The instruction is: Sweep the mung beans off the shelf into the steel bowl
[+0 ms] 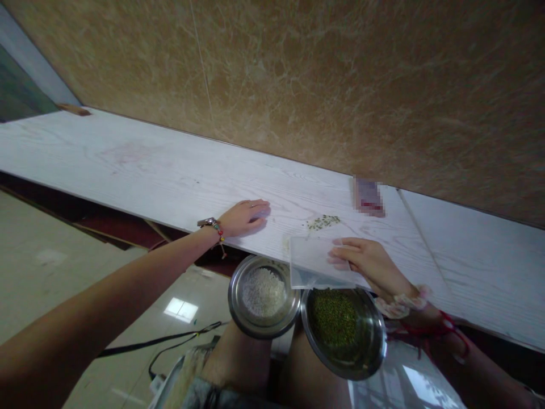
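My left hand [246,217] rests flat on the white wood-grain tabletop [170,176], fingers stretched out and holding nothing. A clear rectangular plastic piece [313,262] is in my right hand [374,261], thumb on one side and fingers seen through it; whether it is a lid or a shallow box I cannot tell. Just beyond it lies a small scatter of mung beans [324,221], with some pale grains among them. Below the table edge, a steel bowl [235,304] of white rice [264,292] sits beside another steel bowl [374,346] of mung beans [334,318]. The plastic piece overlaps both rims in view.
A blurred-out small packet or card [368,197] lies near the marbled wall [298,85]. At the far left end is a small wooden piece [73,108]. A black cable [162,342] runs over the tiled floor [136,307]. My legs [240,358] are under the bowls.
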Tool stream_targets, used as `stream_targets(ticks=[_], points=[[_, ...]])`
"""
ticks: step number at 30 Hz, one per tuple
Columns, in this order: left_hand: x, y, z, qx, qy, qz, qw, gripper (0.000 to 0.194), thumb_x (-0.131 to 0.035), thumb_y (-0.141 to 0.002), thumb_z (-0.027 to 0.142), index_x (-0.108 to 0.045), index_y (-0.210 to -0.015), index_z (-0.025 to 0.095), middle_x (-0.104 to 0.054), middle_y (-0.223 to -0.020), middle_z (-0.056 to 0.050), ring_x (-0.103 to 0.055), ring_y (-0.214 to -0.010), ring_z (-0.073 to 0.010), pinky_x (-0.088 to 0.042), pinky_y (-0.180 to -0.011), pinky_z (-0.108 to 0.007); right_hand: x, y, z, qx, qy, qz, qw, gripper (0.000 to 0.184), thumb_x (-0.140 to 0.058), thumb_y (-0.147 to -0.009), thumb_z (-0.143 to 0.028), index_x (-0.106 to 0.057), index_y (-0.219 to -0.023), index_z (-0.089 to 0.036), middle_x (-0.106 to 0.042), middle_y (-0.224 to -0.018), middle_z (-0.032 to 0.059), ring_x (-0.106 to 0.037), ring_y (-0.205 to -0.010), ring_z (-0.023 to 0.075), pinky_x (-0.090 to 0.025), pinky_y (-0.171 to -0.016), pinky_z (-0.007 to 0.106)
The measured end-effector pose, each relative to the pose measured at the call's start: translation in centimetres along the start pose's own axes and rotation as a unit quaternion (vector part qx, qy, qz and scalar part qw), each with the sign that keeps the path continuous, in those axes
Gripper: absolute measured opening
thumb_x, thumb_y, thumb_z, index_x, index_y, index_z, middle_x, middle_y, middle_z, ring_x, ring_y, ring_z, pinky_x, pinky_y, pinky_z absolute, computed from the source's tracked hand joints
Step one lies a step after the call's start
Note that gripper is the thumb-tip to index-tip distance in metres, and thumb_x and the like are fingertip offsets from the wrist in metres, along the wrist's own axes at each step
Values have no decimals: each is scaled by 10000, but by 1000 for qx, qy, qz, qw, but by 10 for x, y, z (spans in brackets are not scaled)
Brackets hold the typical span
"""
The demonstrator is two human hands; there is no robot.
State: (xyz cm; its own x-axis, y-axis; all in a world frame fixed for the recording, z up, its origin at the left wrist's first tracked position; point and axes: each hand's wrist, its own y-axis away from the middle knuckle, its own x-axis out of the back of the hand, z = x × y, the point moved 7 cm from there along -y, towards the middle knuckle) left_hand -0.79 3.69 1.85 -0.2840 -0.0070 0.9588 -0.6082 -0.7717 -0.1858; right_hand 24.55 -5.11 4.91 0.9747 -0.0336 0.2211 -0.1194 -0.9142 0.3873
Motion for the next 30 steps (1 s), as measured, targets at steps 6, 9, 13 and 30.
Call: stream_targets(ticks=[6,9,13,30], points=[[8,5,-25,135,-30,94,986,362,-410,-854,219,-576,-1174,178,-603,-1276,-89,-530,-1209,-239,-424,-1031,-416,3,-30,-64,106,228,-21,968,84,-677,-653,-122,-683,-728,-158,-680,-601,16,-643,-588,157,-512,-532,247],[10,6,-25,161,-41,89,982,359,-405,-844,188,-578,-1157,156,-606,-1266,-102,-553,-1175,-244,-436,-1017,-414,-14,-49,-84,152,350,-68,922,62,-646,-649,-107,-689,-656,-151,-643,-539,18,-646,-614,186,-502,-557,262],[11,6,-21,171,-53,68,981,369,-385,-840,155,-580,-1149,104,-600,-1263,-137,-570,-1146,-257,-441,-1011,-408,-33,-66,-88,147,403,-100,898,162,-629,-659,-92,-723,-781,-141,-652,-547,13,-649,-608,183,-511,-575,264],[11,4,-16,132,-59,68,987,348,-443,-840,230,-573,-1144,122,-593,-1273,-146,-549,-1180,-274,-434,-998,-446,-26,-38,-104,233,433,-182,852,318,-595,-750,-171,-684,-1052,-123,-696,-639,23,-639,-577,147,-517,-568,270]])
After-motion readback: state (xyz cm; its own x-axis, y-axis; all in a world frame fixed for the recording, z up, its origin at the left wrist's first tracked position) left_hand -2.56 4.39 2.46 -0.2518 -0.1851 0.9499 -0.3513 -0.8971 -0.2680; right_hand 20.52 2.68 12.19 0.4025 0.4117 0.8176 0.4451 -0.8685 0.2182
